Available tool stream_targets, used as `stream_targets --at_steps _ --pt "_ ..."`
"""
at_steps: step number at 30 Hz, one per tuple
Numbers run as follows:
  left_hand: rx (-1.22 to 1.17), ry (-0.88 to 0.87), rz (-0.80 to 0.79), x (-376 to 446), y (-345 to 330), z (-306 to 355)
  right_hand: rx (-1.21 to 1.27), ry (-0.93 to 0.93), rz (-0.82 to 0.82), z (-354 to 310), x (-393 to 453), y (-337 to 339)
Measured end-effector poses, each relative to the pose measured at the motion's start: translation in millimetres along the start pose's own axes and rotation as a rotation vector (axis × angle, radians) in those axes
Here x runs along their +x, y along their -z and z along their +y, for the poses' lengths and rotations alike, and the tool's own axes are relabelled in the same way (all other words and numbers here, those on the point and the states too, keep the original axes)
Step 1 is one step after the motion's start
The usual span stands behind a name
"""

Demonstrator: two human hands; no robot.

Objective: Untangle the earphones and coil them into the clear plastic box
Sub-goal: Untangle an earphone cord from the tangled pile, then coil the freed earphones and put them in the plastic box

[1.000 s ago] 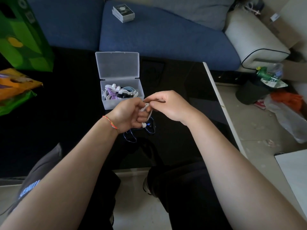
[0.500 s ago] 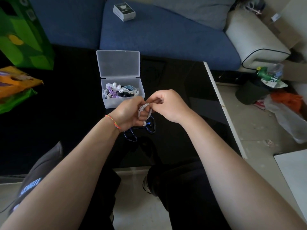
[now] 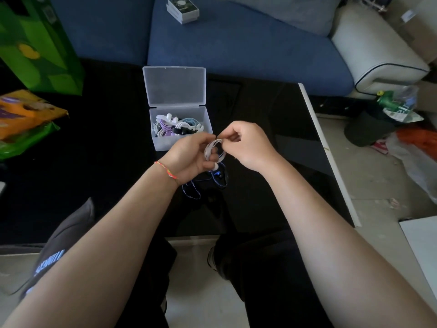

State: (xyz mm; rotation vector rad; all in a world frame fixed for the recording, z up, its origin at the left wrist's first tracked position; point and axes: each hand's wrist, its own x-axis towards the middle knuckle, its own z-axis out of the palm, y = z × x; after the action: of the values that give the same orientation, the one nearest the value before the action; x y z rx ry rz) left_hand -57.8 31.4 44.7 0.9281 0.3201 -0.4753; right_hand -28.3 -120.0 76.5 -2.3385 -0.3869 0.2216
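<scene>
Where both hands (image 3: 220, 150) meet, white earphone coil (image 3: 212, 149) between.

**Clutter ringed a dark living-room table**

A black glossy table (image 3: 272, 138) stood before a blue sofa (image 3: 236, 43), where a small boxed item (image 3: 182, 9) lay on the cushion. A green bag (image 3: 40, 43) and an orange snack packet (image 3: 26, 112) sat at the table's left (labels unreadable). On the floor to the right were a green bottle (image 3: 387, 101) and crumpled plastic bags (image 3: 416, 157).
</scene>
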Motion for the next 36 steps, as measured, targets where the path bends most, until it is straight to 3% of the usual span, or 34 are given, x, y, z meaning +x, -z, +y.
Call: stream_targets --at_steps 3,6,11,14,18,26,33,35,36 --pt "0.054 -0.049 -0.036 0.8 -1.4 -2.1 0.028 -0.04 0.005 0.1 -0.3 3.9" --pt "0.204 -0.087 0.057 0.8 3.4 -4.9 -0.051 -0.032 -0.031 1.9 -2.9 6.3" --pt "0.738 -0.204 0.179 -0.4 11.0 -4.9 -0.173 -0.018 -0.133 1.4 -6.0 9.6" --pt "0.894 -0.203 0.173 0.3 14.3 -3.0 -0.208 -0.008 -0.169 0.8 -6.2 8.7" --pt "0.94 -0.188 0.193 1.7 14.3 -4.2 -0.195 0.0 -0.163 2.8 -4.0 4.0" --pt "0.797 -0.261 0.287 -0.5 21.6 -2.9 0.053 -0.06 -0.117 3.5 0.7 -5.9" --pt "0.651 -0.295 0.303 -4.8 25.8 -6.8 0.101 -0.068 0.033 -0.7 4.6 -21.3" --pt "0.718 -0.319 0.382 -0.4 31.6 -8.4 0.037 -0.071 0.041 0.0 6.9 -23.8" --pt "0.867 -0.332 0.45 2.7 37.0 -9.0 0.006 -0.079 0.034 1.0 7.2 -25.0"
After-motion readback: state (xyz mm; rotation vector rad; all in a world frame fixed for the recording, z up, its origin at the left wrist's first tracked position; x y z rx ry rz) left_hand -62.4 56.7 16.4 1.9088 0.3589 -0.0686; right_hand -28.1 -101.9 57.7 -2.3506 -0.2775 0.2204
